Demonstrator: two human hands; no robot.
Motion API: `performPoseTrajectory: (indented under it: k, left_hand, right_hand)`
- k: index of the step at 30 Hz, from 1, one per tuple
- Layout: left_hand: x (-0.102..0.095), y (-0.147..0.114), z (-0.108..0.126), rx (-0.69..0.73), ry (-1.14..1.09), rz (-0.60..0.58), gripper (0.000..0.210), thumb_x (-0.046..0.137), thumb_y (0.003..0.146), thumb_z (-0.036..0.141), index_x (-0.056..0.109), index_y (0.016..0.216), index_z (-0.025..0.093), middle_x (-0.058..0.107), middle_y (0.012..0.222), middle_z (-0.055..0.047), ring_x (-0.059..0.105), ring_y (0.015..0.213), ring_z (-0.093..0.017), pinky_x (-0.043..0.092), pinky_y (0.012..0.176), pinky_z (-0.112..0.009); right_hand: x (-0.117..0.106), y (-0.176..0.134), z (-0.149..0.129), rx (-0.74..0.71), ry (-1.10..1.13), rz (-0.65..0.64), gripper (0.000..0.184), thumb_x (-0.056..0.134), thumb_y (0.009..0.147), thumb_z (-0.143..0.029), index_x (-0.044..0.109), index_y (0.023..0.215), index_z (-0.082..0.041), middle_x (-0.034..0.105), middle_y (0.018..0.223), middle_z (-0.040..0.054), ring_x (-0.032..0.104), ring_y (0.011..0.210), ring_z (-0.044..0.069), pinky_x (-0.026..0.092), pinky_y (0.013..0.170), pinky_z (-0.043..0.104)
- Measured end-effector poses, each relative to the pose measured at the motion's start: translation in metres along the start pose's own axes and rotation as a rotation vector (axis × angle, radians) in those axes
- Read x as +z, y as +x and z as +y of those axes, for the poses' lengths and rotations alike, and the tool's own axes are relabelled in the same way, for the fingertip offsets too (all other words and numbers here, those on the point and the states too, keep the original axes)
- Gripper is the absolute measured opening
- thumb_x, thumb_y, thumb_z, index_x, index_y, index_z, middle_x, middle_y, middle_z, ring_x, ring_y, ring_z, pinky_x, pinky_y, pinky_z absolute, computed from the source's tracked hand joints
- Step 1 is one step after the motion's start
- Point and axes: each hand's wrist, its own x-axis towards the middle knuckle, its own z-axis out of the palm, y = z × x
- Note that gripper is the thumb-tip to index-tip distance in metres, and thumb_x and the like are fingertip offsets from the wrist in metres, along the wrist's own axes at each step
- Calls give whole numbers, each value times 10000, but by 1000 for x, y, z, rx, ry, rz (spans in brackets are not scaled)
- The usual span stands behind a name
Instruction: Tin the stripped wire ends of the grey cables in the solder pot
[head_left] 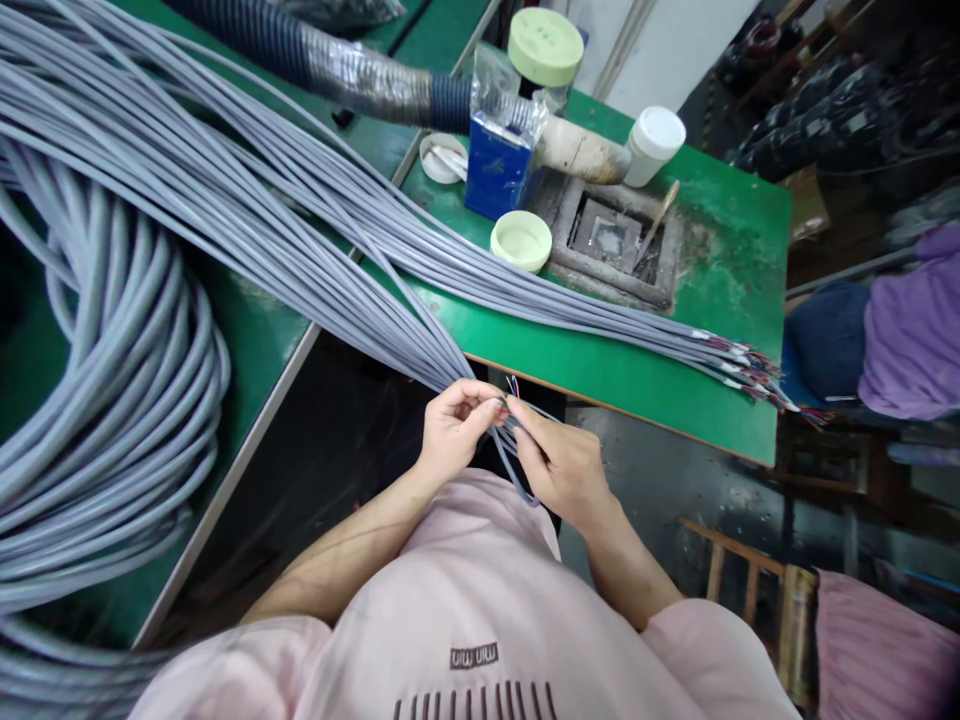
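Note:
Just in front of my body, my left hand (455, 425) and my right hand (564, 460) meet at the stripped end of a grey cable. Thin coloured wires (513, 386) stick up between them. My left thumb and forefinger pinch the wires, and my right fingertips close on the same spot from the other side. Which wire each hand grips is too small to tell. A bundle of grey cables (360, 300) runs from the upper left down to my hands, and some ends hang below them. A second cable bundle (570, 308) lies across the green table, its coloured wire ends at the right.
A thick cable coil (112, 400) fills the left table. On the green table (720, 420) stand a solder pot (600, 240) with a stick in it, a pale lid (521, 242), a blue box (496, 170), a white jar (654, 145) and a duct hose (360, 75). A person (911, 330) sits at right.

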Motion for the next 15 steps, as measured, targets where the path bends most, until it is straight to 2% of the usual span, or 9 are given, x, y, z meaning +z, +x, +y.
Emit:
performPoseTrajectory:
  k: [5,11,15]
  left_hand:
    - [1,1,-2,-67,-106,-10,182,749,733,323,654,765,170,685,647,-1,642,560,-117,540,562,-232]
    - [10,2,7,-175,-275,31,281,819,624,333,607,687,161,679,622,5,624,501,-111,526,500,-219]
    - [12,3,10,-258,-367,16,298,833,596,322,597,668,156,664,601,13,611,486,-98,516,484,-199]
  right_hand:
    - [0,0,-1,6,1,-16,376,493,912,-134,599,1271,-159,763,959,75,718,709,144,561,692,237]
    - [-2,-1,-1,5,7,-27,403,474,914,-136,578,1301,-170,763,908,67,699,666,140,548,669,245]
    - [-3,-1,-1,-8,-6,-23,401,473,922,-152,570,1310,-177,762,885,59,684,642,133,530,653,241]
